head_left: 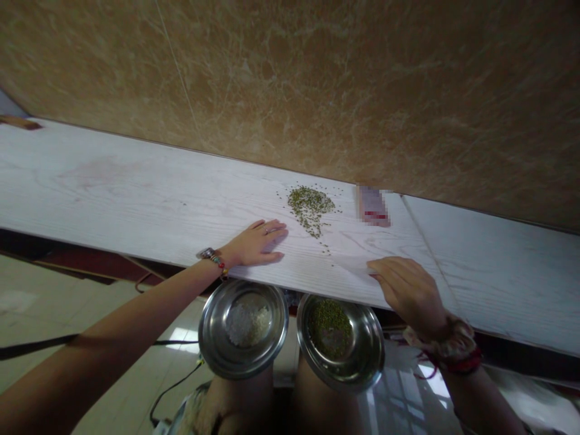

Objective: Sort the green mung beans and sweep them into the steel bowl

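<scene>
My left hand lies flat on the white wood-grain tabletop, fingers stretched out, just left of a pile of mung beans. The beans trail from the pile toward the table's front edge. My right hand is closed at that edge, with a thin white sheet like paper pinched in its fingers. A metal bowl with pale grains like rice rests on one knee. On the other knee, a second metal bowl holds mung beans.
A blurred, pixelated flat object lies on the table right of the pile. Behind the table stands a brown marbled wall. A brown object is at the far left. A dark cable runs near my legs.
</scene>
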{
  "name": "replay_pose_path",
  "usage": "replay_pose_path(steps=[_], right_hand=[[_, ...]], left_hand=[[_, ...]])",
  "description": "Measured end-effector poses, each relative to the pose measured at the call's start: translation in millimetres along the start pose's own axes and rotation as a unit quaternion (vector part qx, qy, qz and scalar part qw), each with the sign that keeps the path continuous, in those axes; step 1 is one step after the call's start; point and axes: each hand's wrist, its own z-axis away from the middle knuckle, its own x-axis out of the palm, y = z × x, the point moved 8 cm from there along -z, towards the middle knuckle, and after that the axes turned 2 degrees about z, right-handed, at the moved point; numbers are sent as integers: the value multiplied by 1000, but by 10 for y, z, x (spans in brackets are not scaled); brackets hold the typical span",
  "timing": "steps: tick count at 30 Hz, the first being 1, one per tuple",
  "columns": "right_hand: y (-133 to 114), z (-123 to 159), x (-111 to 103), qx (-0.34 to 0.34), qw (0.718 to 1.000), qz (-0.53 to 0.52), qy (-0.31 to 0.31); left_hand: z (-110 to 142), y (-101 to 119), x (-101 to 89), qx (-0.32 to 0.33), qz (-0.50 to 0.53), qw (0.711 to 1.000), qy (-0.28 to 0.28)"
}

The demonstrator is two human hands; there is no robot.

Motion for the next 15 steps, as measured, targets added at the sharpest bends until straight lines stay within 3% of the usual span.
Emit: replay_pose_path(steps=[8,15], right_hand=[[110,-9,11,10,999,44,17],[47,-54,42,-2,999,32,11]], left_hand=[[-4,8,-4,-10,1,1000,-8],[-3,16,-17,-7,-3,1000,-5]])
